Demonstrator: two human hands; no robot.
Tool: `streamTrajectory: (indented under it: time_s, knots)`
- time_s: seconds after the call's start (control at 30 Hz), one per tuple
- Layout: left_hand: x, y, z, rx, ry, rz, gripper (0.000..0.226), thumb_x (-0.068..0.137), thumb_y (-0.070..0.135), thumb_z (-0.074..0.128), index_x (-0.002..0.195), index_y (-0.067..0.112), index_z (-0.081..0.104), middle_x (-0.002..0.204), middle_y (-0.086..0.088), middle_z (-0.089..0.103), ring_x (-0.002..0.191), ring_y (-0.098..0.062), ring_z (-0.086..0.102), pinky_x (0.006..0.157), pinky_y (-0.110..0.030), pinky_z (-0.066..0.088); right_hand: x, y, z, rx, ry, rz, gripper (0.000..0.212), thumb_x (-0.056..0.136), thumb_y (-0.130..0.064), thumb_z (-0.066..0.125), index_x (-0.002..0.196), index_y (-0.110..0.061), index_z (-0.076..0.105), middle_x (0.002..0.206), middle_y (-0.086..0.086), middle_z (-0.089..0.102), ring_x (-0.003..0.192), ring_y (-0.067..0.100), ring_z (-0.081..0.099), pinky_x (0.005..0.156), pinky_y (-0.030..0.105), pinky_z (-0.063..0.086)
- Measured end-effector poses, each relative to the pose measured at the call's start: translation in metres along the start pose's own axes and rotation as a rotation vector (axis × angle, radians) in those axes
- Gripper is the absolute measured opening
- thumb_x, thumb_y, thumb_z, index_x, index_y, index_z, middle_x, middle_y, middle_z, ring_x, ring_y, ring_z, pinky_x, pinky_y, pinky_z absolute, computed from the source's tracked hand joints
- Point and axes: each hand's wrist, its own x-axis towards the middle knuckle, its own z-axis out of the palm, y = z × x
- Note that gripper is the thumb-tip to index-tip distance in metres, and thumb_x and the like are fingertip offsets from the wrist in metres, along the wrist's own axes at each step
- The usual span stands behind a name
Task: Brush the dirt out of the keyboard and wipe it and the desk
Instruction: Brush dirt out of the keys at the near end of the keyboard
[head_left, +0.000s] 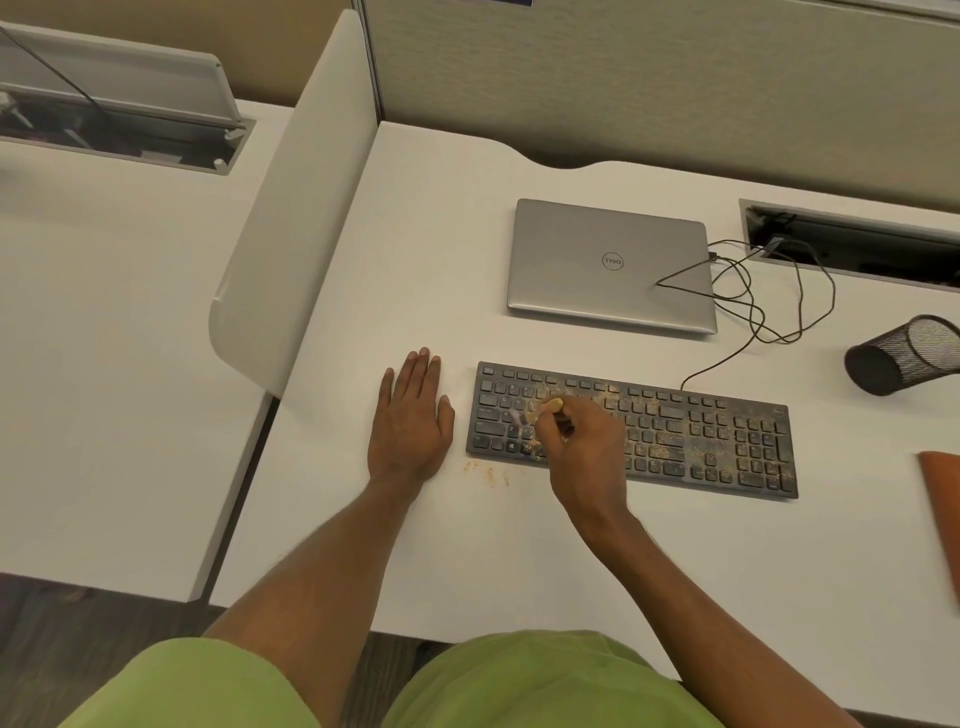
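The dark keyboard (701, 431) lies on the white desk (415, 260), a little right of the middle. Its long side runs along the front edge and it sits some way back from that edge. I see brown dirt (661, 451) on many keys, mostly in the middle and right part.

The right hand (587, 447) is over the left part of the keyboard. Its fingers are curled around a small brush (551, 405) with a pale handle. The bristles are blurred and they point down at the keys. The left hand (410, 421) lies flat on the desk just beside the left end of the keyboard, with the fingers straight, and holds nothing.

Some crumbs (488, 473) lie on the desk near the front left corner of the keyboard. Behind the keyboard, toward the back edge, is a closed silver laptop (608, 265). A thin black cable (727, 358) goes from the keyboard up to the right of it. Near the right edge a black mesh cup (904, 353) lies on its side. In front of it an orange thing (940, 499) is cut off by the frame.
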Motion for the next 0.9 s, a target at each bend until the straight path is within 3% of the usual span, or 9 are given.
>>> streamTrajectory:
  time_s: [0.17, 0.3, 0.43, 0.67, 0.8, 0.9]
  knots:
    - [-0.001, 0.001, 0.0, -0.003, 0.001, 0.002, 0.062, 0.107, 0.033, 0.033, 0.165, 0.012, 0.029, 0.173, -0.004, 0.024, 0.161, -0.016, 0.014, 0.132, -0.044, 0.01, -0.002, -0.006, -0.005, 0.012, 0.099, -0.033, 0.015, 0.1, -0.018, 0.062, 0.089, -0.016, 0.071, 0.079, -0.006, 0.067, 0.075, 0.01, 0.061, 0.062, 0.023, 0.049]
    - [-0.001, 0.001, 0.0, -0.003, -0.001, -0.001, 0.062, 0.107, 0.034, 0.032, 0.165, 0.013, 0.028, 0.173, -0.003, 0.023, 0.161, -0.014, 0.012, 0.132, -0.043, 0.01, 0.0, -0.007, -0.003, 0.028, 0.069, -0.056, 0.018, 0.101, -0.022, 0.06, 0.093, -0.014, 0.075, 0.081, -0.004, 0.07, 0.076, 0.012, 0.064, 0.066, 0.033, 0.052]
    - [0.0, 0.001, -0.001, -0.004, -0.003, 0.0, 0.062, 0.107, 0.034, 0.031, 0.165, 0.013, 0.028, 0.173, -0.003, 0.023, 0.161, -0.014, 0.013, 0.132, -0.044, 0.011, -0.002, 0.0, -0.003, -0.006, -0.005, -0.018, 0.018, 0.099, -0.02, 0.061, 0.085, -0.014, 0.07, 0.078, -0.004, 0.068, 0.074, 0.014, 0.063, 0.066, 0.041, 0.054]
    - [-0.001, 0.001, -0.001, -0.005, 0.008, 0.003, 0.062, 0.106, 0.033, 0.033, 0.164, 0.012, 0.03, 0.173, -0.004, 0.025, 0.161, -0.015, 0.014, 0.132, -0.044, 0.011, -0.006, -0.002, -0.009, 0.033, 0.059, -0.039, 0.016, 0.1, -0.019, 0.061, 0.09, -0.014, 0.073, 0.079, -0.005, 0.068, 0.076, 0.014, 0.062, 0.065, 0.033, 0.052]
    - [-0.001, 0.001, -0.001, -0.007, 0.005, 0.003, 0.062, 0.107, 0.033, 0.033, 0.165, 0.013, 0.03, 0.173, -0.004, 0.025, 0.161, -0.015, 0.014, 0.132, -0.043, 0.01, -0.01, 0.003, -0.009, 0.03, 0.008, -0.018, 0.019, 0.099, -0.018, 0.063, 0.083, -0.012, 0.07, 0.076, -0.002, 0.069, 0.073, 0.017, 0.062, 0.065, 0.043, 0.052]
    - [0.0, 0.001, -0.001, -0.01, 0.004, 0.003, 0.062, 0.106, 0.034, 0.032, 0.165, 0.013, 0.03, 0.173, -0.004, 0.024, 0.161, -0.015, 0.014, 0.132, -0.043, 0.01, -0.014, 0.004, -0.01, 0.006, -0.012, -0.01, 0.018, 0.096, -0.018, 0.064, 0.079, -0.015, 0.067, 0.074, -0.004, 0.066, 0.07, 0.016, 0.061, 0.063, 0.043, 0.052]
